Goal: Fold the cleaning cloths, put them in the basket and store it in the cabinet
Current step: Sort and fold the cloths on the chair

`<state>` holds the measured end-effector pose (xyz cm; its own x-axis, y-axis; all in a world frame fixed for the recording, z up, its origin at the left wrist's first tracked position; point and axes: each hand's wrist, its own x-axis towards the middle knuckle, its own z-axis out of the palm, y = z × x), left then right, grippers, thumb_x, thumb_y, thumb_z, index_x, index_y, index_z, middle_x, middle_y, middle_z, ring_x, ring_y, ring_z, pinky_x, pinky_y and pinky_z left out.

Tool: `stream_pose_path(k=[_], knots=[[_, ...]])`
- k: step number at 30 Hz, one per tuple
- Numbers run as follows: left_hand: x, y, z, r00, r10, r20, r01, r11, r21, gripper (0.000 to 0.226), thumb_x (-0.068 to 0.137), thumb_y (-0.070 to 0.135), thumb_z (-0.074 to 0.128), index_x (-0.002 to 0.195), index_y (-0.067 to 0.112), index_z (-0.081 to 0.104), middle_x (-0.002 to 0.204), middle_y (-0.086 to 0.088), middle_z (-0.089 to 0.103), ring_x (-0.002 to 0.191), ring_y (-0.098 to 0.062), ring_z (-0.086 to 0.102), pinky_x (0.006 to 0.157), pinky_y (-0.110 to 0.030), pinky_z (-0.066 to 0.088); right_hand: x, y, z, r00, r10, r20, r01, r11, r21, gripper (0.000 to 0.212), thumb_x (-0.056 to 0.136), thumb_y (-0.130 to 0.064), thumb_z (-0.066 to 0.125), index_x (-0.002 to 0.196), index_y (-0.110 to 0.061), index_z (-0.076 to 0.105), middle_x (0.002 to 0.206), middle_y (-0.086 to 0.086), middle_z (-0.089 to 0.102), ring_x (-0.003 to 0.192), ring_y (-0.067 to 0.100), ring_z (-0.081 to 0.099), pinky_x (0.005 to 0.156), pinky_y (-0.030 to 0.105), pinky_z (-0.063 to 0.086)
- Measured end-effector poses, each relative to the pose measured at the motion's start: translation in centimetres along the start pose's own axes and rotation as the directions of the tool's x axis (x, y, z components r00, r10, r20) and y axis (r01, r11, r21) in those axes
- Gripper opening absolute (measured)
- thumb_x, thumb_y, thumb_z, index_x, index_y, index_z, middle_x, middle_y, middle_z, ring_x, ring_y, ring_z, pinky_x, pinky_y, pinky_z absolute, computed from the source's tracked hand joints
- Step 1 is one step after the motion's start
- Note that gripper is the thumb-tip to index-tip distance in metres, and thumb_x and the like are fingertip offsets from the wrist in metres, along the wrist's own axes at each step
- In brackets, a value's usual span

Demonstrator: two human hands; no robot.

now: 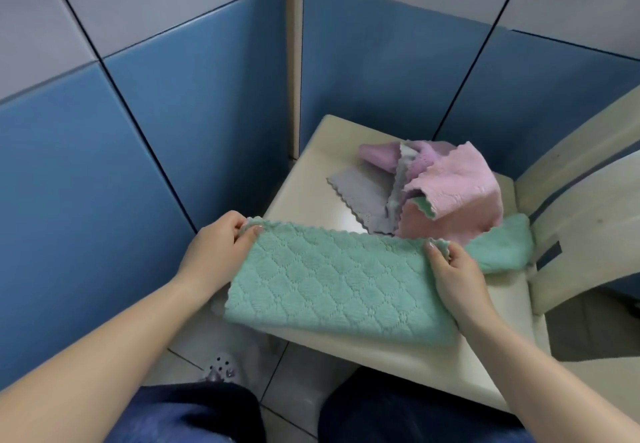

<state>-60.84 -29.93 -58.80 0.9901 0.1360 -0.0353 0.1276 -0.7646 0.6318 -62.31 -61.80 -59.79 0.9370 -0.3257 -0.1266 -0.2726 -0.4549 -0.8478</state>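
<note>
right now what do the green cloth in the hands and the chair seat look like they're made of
Green cloth: soft plush fabric, likely microfibre; fuzzy matte pile, embossed diamond quilting, scalloped edge.
Chair seat: smooth cream surface with a faint sheen, possibly vinyl padding or coated board; the picture cannot settle which.

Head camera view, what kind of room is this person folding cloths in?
Probably a tiled utility or washroom corner, though that is a guess. Glossy blue and white wall tiles meet at a corner, the floor is tiled too, and the cloths lie on a cream chair seat.

Mint diamond-quilted cloth [332, 276], pink cloth [460, 182], grey cloth [360, 193], blue wall tiles [156, 130]
</note>
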Motion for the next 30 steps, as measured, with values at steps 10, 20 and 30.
stream_pose_path(k=[10,20,30], knots=[[2.1,-0.8,0.3,0.975,-0.181,0.126,0.18,0.983,0.021,0.034,0.088,0.047,0.055,0.08,0.014,0.051,0.064,0.003,0.051,0.062,-0.016,0.049,0.058,-0.03,0.037,1.1,-0.8,-0.1,0.994,0.094,0.047,-0.09,0.993,-0.073,0.026,0.091,-0.035,0.055,0.091,-0.011,0.064,0.086,0.007,0.068,0.082,0.025,0.063,0.076,0.037,0.049],[-4.5,3.6,0.3,0.95,0.302,-0.084,-0.294,0.951,0.099,0.045,0.092,0.024,0.053,0.135,0.012,0.044,0.128,-0.004,0.05,0.121,-0.02,0.045,0.106,-0.037,0.034,-4.6,-1.6,-0.1,0.895,-0.434,-0.107,0.416,0.896,-0.158,0.034,0.088,-0.028,0.05,0.116,-0.009,0.059,0.118,0.007,0.056,0.115,0.016,0.048,0.102,0.03,0.035],[-6.9,5.7,8.4,0.944,0.281,0.174,-0.33,0.802,0.497,0.058,0.097,0.032,0.009,0.15,0.01,0.004,0.159,-0.004,0.008,0.147,-0.017,0.003,0.118,-0.036,-0.001,-5.8,-1.0,7.8,0.794,-0.497,0.349,0.6,0.551,-0.58,0.045,0.085,-0.028,0.038,0.12,-0.015,0.063,0.126,0.005,0.062,0.12,0.024,0.057,0.098,0.052,0.045]])
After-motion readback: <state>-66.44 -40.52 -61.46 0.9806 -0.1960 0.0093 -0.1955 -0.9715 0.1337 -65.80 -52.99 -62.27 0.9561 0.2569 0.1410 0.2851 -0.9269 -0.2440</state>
